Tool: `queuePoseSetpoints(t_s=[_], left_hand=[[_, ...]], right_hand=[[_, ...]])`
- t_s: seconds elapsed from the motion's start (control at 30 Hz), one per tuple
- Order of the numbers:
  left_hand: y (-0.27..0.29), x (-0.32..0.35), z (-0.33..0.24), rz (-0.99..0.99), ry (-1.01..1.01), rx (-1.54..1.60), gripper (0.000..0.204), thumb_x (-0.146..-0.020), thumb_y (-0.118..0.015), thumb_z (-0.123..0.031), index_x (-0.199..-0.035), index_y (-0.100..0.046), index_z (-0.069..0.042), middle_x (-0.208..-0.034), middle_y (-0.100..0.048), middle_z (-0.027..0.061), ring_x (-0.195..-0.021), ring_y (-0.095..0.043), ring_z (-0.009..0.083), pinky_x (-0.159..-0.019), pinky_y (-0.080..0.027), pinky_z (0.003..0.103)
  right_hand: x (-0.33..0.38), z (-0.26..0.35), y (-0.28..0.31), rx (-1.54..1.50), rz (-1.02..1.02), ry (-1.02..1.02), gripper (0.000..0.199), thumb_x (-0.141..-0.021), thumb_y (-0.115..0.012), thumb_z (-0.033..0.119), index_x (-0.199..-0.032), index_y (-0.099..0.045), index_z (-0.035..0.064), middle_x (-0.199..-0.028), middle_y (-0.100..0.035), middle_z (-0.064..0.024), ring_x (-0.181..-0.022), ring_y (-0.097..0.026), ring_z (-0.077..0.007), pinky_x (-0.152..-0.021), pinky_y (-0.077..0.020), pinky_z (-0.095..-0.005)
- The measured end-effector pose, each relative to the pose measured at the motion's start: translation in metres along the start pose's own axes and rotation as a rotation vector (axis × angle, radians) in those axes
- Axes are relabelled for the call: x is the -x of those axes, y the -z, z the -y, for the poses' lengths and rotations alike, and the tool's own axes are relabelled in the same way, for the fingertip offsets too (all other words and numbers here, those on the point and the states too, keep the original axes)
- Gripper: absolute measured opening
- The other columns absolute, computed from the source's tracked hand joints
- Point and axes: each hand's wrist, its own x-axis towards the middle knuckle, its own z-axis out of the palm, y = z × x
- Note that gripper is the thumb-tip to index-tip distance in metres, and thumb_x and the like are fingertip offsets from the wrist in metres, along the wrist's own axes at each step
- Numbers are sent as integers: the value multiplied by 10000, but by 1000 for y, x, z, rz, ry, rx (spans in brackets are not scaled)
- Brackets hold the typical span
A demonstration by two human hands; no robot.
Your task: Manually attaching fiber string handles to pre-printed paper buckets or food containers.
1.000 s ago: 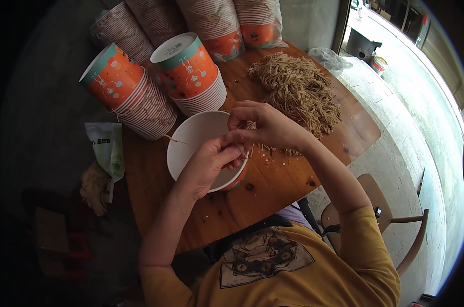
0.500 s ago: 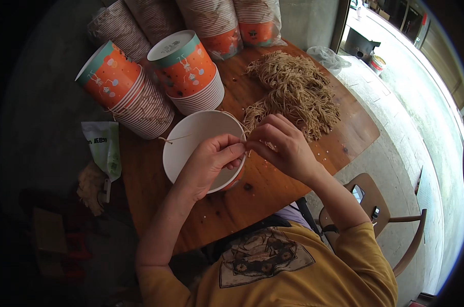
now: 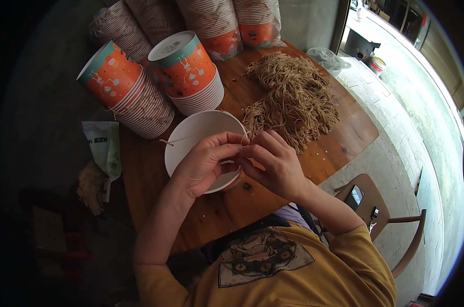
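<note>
A white-lined paper bucket point(image 3: 191, 130) stands mouth up on the table in front of me. A thin tan cord point(image 3: 178, 139) passes through its left side, with a short end sticking out past the rim. At the bucket's right rim my left hand point(image 3: 204, 161) and my right hand point(image 3: 273, 161) meet, fingertips pinched together on a pale bit of cord mostly hidden by the fingers. My left hand lies over the bucket's mouth; my right is just outside the rim. Beyond them lies a large tangled heap of tan cords point(image 3: 293, 97).
Two stacks of upturned orange and green paper buckets, a left stack point(image 3: 122, 84) and a right stack point(image 3: 188, 66), stand behind. Bagged stacks point(image 3: 214, 30) line the wall. A white-green packet point(image 3: 103, 146) hangs by the table's left edge. A chair point(image 3: 367, 187) holding a phone stands right.
My right hand has come lower and closer against my left at the rim. The cord stretch that looped over the far rim no longer shows there. The bucket has shifted very slightly right.
</note>
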Motion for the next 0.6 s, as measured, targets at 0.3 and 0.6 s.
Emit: queuePoseSetpoints(t_s=[0.3, 0.6], left_hand=[[0, -3, 3, 12, -84, -20, 160, -894, -563, -27, -1051, -534, -35, -951, -568, 37, -821, -554, 104, -755, -470, 253], [-1, -3, 3, 9, -111, -103, 205, -833, -566, 45, -998, -496, -54, -925, -549, 29, -835, -551, 112, -742, -461, 240]], right_hand=[[-14, -12, 18, -101, 90, -71, 272, -734, -661, 57, -988, -563, 69, -1114, -549, -96, -1032, -535, -306, -870, -471, -387], [-15, -26, 19, -199, 147, -11, 151, -752, -636, 43, -865, -538, 27, -1109, -534, -104, -1011, -540, -281, -849, -478, -372]])
